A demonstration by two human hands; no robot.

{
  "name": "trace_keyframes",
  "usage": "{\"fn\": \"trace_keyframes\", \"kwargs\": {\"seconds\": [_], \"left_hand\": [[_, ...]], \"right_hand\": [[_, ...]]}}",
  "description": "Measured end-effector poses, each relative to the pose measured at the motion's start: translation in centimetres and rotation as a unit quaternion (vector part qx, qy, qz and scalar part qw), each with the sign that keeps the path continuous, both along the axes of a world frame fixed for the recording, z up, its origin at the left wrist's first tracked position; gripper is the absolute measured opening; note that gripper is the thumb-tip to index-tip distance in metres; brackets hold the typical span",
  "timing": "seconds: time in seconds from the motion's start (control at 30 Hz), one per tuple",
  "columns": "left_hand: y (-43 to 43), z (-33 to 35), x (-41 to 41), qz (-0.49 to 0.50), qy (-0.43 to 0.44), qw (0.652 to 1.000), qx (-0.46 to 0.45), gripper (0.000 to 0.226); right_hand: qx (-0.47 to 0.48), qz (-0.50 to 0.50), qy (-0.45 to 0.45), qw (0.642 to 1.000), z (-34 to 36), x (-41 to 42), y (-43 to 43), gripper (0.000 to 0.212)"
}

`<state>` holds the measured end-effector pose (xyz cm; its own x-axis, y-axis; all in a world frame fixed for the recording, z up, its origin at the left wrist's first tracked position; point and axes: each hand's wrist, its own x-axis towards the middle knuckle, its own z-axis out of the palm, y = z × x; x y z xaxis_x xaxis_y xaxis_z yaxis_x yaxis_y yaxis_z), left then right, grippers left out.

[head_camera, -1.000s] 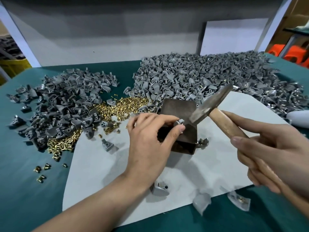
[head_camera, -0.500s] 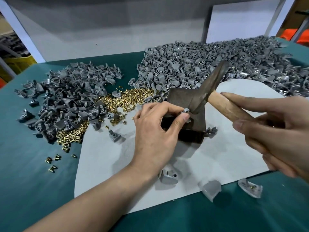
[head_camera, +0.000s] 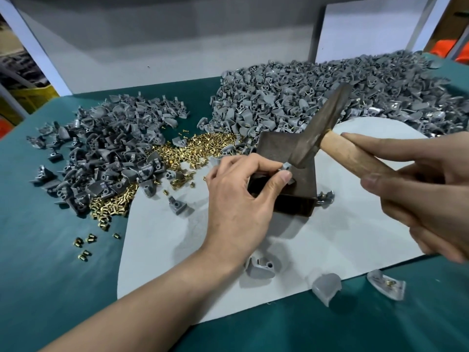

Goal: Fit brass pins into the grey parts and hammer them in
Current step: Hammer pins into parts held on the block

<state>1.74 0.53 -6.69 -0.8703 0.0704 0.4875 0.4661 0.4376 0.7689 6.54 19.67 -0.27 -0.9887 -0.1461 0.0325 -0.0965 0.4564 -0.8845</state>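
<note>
fingers [head_camera: 264, 161] of the left hand [head_camera: 238, 199] curl in, forefinger and thumb pinching a grey part [head_camera: 286, 166] on top of the dark metal block [head_camera: 275, 151]. right hand [head_camera: 421, 196] grips the hammer [head_camera: 322, 128] by its wooden handle, head just beside the part. brass pins [head_camera: 193, 148] lie piled on the green surface [head_camera: 50, 250] behind.

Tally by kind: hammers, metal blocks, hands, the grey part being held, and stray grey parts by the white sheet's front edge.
Hammer: 1
Metal block: 1
Hands: 2, left hand, right hand
Held grey part: 1
Stray grey parts: 3
Total: 8
</note>
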Motion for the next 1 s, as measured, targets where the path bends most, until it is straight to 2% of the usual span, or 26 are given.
{"fn": "trace_keyframes", "kwargs": {"seconds": [0.33,0.5,0.6,0.77,0.8,0.83,0.93,1.0], "left_hand": [[0.0,-0.1,0.0,0.0,0.003,1.0,0.005,0.007],[0.0,-0.1,0.0,-0.006,0.021,1.0,0.006,0.009],[0.0,-0.2,-0.1,-0.005,0.025,1.0,0.003,0.009],[0.1,-0.2,-0.1,0.001,0.025,1.0,0.008,0.009],[0.1,-0.2,-0.1,0.003,0.023,1.0,0.009,0.012],[0.1,-0.3,-0.1,0.004,0.023,1.0,0.008,0.015],[0.0,-0.3,-0.1,-0.002,0.026,1.0,0.007,0.01],[0.0,-0.3,-0.2,0.001,0.027,1.0,0.008,0.008]], "right_hand": [[0.086,-0.008,0.007,0.996,0.5,1.0,-0.7,0.049],[0.22,-0.048,0.054,0.973,1.4,1.6,-1.9,0.031],[0.278,-0.037,0.058,0.958,2.0,1.7,-2.4,0.038],[0.269,-0.055,0.101,0.956,2.9,1.3,-1.8,0.039],[0.268,-0.06,0.106,0.956,3.1,1.3,-1.9,0.05],[0.266,-0.056,0.106,0.957,2.9,1.3,-1.9,0.041],[0.264,-0.042,0.061,0.962,2.4,1.9,-2.5,0.044],[0.263,-0.051,0.084,0.96,2.4,1.9,-2.2,0.042]]}}
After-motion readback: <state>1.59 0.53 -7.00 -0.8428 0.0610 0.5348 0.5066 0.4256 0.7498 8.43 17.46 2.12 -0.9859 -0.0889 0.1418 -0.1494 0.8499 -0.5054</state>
